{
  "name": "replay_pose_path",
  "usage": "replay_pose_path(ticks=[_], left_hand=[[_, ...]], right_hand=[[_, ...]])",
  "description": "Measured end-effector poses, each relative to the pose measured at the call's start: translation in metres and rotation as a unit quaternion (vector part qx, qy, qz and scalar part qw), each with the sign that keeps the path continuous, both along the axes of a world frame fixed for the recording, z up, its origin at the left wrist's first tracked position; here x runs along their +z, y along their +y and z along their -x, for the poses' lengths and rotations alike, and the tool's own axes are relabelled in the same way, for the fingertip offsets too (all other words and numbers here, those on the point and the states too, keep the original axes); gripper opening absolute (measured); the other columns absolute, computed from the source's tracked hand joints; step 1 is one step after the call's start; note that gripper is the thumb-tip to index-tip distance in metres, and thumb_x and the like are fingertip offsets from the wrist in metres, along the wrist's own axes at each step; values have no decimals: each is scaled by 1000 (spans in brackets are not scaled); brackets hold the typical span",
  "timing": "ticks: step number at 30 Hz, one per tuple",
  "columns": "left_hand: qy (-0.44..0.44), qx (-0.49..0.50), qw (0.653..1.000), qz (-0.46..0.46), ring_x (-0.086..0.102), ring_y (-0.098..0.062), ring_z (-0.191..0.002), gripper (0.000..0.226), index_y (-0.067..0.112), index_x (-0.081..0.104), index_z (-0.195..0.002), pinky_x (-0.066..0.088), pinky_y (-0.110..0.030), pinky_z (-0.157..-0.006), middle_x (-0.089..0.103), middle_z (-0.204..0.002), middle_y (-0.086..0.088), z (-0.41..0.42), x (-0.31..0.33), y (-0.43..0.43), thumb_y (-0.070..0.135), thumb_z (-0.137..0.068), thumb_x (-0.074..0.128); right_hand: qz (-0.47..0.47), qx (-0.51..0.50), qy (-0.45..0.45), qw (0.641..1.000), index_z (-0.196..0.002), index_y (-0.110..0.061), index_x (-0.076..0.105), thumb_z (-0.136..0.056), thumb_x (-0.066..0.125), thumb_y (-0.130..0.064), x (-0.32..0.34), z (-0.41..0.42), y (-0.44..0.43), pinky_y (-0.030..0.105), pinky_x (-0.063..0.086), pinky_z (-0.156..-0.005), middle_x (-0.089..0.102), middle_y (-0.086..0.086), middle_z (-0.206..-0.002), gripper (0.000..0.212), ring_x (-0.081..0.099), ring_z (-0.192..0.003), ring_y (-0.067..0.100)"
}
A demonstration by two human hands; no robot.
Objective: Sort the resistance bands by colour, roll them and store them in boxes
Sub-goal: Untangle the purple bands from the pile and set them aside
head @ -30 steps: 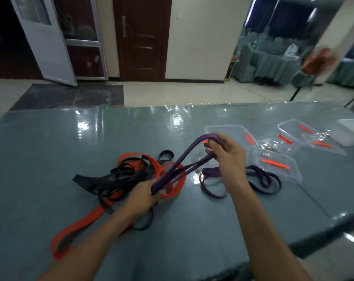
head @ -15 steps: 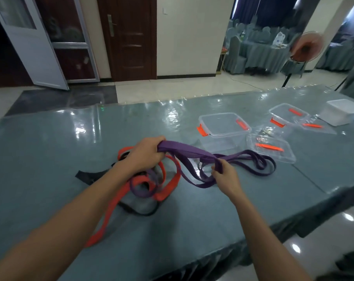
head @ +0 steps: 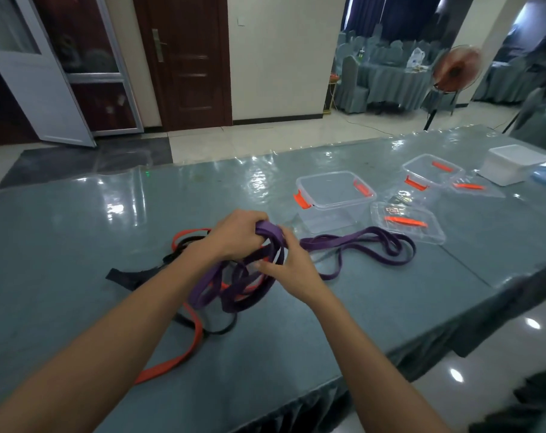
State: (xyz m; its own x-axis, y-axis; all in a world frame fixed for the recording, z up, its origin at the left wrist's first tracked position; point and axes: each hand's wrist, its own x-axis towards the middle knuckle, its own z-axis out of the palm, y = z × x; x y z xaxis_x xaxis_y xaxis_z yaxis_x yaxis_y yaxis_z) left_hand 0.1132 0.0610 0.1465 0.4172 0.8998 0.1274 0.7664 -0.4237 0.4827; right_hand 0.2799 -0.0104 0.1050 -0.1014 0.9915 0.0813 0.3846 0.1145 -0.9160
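Note:
My left hand (head: 234,235) grips folded loops of a purple band (head: 243,289) above the table. My right hand (head: 288,267) pinches the same purple band just below and to the right of the left hand. More purple band (head: 374,245) trails right across the table toward the boxes. Under my hands lie an orange band (head: 177,360) and a black band (head: 124,276), tangled together. An open clear box with orange clips (head: 334,198) stands just beyond the bands, its lid (head: 409,223) flat beside it.
A second clear box (head: 431,170) and its lid (head: 471,185) sit further right, then a white box (head: 512,164). The table's near edge (head: 421,342) runs diagonally at right. A fan (head: 456,70) and covered chairs stand behind.
My left hand rose from low on the band to grip the gathered loops at the top. My right hand dropped from the high end, then came in close beside the left.

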Motion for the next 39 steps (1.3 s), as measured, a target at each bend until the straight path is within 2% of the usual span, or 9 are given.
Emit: replay_pose_path(ticks=[5, 8, 13, 17, 20, 26, 30, 35, 39], left_hand=[[-23, -11, 1000, 3, 62, -25, -73, 7, 22, 65, -81, 54, -48, -69, 66, -75, 1, -3, -4, 5, 18, -77, 62], [-39, -19, 999, 11, 62, -19, -73, 11, 25, 67, -87, 53, -42, -68, 67, -77, 5, -8, -9, 10, 24, -76, 64], [-12, -32, 998, 54, 60, -14, -71, 15, 32, 58, -86, 47, -34, -64, 63, -75, 6, -41, -35, 25, 29, -76, 69], [-15, -17, 993, 117, 55, -13, -63, 25, 37, 49, -70, 37, -23, -54, 56, -63, 8, -92, -80, 32, 21, -74, 68], [-23, 1, 988, 153, 57, -3, -60, 22, 37, 52, -74, 38, -20, -54, 59, -62, 13, -130, -108, 41, 21, -73, 68], [-1, -22, 995, 102, 60, -22, -76, 21, 30, 46, -90, 50, -38, -67, 62, -83, 11, -227, -140, 60, 44, -74, 49], [80, -9, 990, 115, 66, -29, -97, 22, 31, 51, -104, 53, -42, -77, 69, -108, 2, -271, -168, 66, 37, -84, 58], [145, 21, 974, 171, 63, -28, -114, 42, 29, 51, -126, 52, -41, -88, 65, -128, 0, -305, -197, 63, 37, -86, 60], [213, 19, 962, 170, 46, -22, -134, 73, 28, 35, -147, 38, -42, -105, 49, -147, 1, -313, -215, 54, 48, -84, 65]], right_hand=[[14, -51, -29, 998, -94, -17, 60, -76, 77, -21, -15, -9, 13, 23, 46, -67, 63, 3, -89, 25, 56, -75, 11], [0, -71, -39, 997, -85, -21, 55, -79, 71, -19, -15, -31, 21, 20, 41, -57, 55, -4, -72, 18, 45, -59, 5], [-19, -110, 6, 994, -84, -21, 67, -75, 70, -6, -3, -99, 41, 17, 44, -56, 64, -1, -72, 17, 52, -58, 5], [-27, -98, -44, 994, -87, -24, 71, -74, 73, -8, -3, -166, 63, 12, 44, -65, 68, -10, -79, 21, 58, -69, 3], [-39, -82, -122, 988, -99, -17, 74, -72, 76, 1, -20, -225, 75, 17, 49, -80, 71, -7, -94, 32, 64, -85, 7], [-37, -32, -286, 957, -106, -12, 73, -78, 77, -4, -67, -341, 105, 28, 43, -84, 72, 3, -101, 30, 62, -98, 24], [-39, 19, -360, 932, -105, -9, 72, -84, 74, -12, -100, -384, 127, 44, 48, -83, 67, 11, -98, 21, 61, -97, 34], [-19, 64, -503, 862, -120, -17, 63, -90, 60, -19, -141, -403, 146, 40, 34, -98, 60, 5, -119, 30, 53, -115, 30], [-29, 127, -560, 818, -128, -17, 57, -90, 57, -19, -166, -402, 140, 44, 27, -111, 57, 6, -130, 38, 50, -121, 30]])
